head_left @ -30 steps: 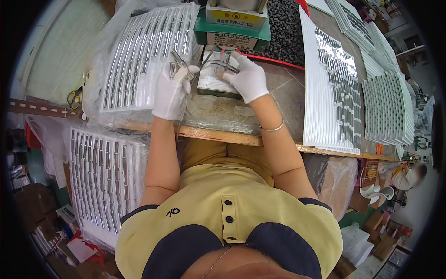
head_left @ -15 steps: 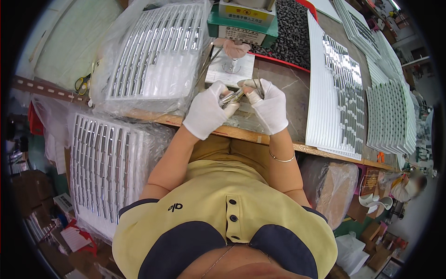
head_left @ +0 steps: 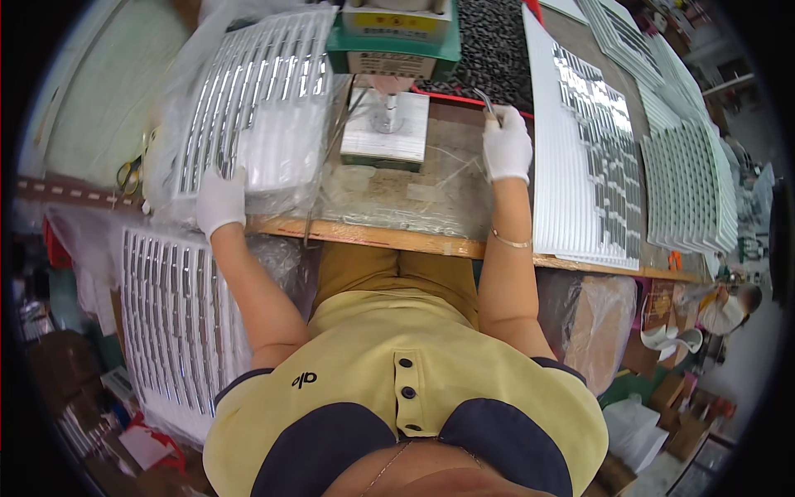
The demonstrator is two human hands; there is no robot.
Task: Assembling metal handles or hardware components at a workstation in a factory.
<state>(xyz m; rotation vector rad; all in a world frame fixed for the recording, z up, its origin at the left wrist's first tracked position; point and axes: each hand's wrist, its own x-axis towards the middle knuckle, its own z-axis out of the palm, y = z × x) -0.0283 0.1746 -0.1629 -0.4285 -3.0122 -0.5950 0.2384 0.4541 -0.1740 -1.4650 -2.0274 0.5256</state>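
My left hand [head_left: 221,200], in a white glove, is at the near edge of the upper left white foam tray [head_left: 273,149]. Its thumb and fingers close around the near end of a shiny metal tube [head_left: 226,159] in one of the rows. My right hand [head_left: 508,149], gloved too, is closed on slim bent-tip metal tweezers [head_left: 486,101]. It is raised beside the red-rimmed tray [head_left: 451,95] of small black parts [head_left: 497,50]. Between my hands stands a small press [head_left: 387,116] on a pale metal block [head_left: 385,149]; its upper part is partly hidden under a green-and-white box.
The green-and-white box [head_left: 393,50] is at the back. Ridged white trays with metal pieces [head_left: 592,157] lie at right, with more stacked trays [head_left: 689,195] beyond. Another tube tray [head_left: 174,323] stands below the table's wooden edge [head_left: 373,236]. Scissors [head_left: 128,176] lie at far left.
My hands have parted from in front of the press. The left moved left to the foam tray; the right moved right and farther away with the tweezers. The head view has shifted slightly.
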